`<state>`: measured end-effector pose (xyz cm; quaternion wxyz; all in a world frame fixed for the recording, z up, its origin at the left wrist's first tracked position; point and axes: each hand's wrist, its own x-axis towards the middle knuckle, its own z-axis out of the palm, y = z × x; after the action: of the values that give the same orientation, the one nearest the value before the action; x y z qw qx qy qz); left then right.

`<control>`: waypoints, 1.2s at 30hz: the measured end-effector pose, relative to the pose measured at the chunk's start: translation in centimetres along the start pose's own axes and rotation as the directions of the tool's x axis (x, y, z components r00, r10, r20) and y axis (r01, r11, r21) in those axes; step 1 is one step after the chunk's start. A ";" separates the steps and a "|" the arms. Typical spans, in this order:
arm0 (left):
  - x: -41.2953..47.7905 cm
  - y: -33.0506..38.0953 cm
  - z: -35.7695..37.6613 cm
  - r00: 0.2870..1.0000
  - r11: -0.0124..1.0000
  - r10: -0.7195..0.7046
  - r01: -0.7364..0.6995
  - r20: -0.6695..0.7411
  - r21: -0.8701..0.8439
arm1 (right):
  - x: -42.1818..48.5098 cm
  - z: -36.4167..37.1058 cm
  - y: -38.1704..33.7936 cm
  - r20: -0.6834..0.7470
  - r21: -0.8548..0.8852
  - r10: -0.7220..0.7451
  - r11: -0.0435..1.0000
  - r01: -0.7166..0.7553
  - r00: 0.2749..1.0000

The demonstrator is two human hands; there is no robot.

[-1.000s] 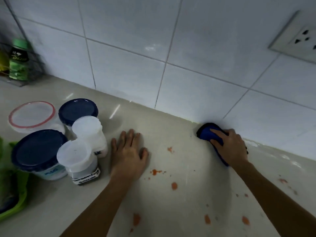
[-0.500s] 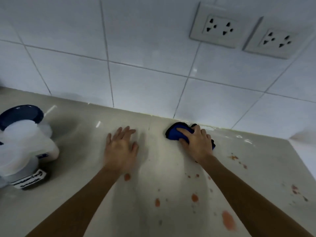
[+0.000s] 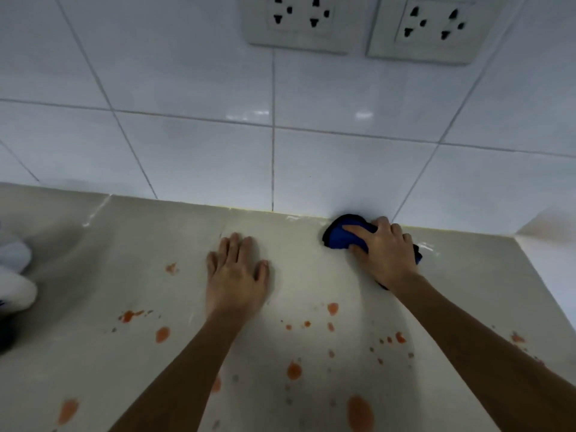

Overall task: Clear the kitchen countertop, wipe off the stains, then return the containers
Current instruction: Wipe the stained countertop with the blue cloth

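Nearest, orange stains across counter. Further in, left hand flat, fingers straight, holding nothing; blurred white containers at left edge. Farthest, right hand curled over blue cloth, pressing it down against wall.

2 bare forearms and bare hands: left hand, right hand.

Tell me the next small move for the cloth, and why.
Probably drag the blue cloth toward the body: the right hand holds it at the foot of the wall, while orange stains lie unwiped nearer the person.
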<state>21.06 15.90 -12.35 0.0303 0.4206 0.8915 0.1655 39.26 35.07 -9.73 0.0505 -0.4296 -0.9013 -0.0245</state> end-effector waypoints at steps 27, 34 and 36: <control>0.2 -0.2 1.0 0.997 1.000 -0.011 0.011 -0.082 0.004 | 1.9 1.8 2.1 -0.182 0.104 -0.153 0.979 0.173 0.971; 0.0 0.4 0.1 0.999 0.999 -0.037 0.037 -0.024 0.020 | 4.4 1.2 -10.5 -0.119 0.167 -0.248 0.949 0.266 0.961; -0.3 0.2 -0.4 0.998 0.998 -0.062 0.062 0.001 0.008 | 3.9 1.1 -9.3 -0.099 0.170 -0.262 0.946 0.276 0.960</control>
<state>21.31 15.73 -11.93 0.0342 0.3930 0.9047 0.1608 29.51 32.34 -10.36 0.1196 -0.2948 -0.9474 0.0352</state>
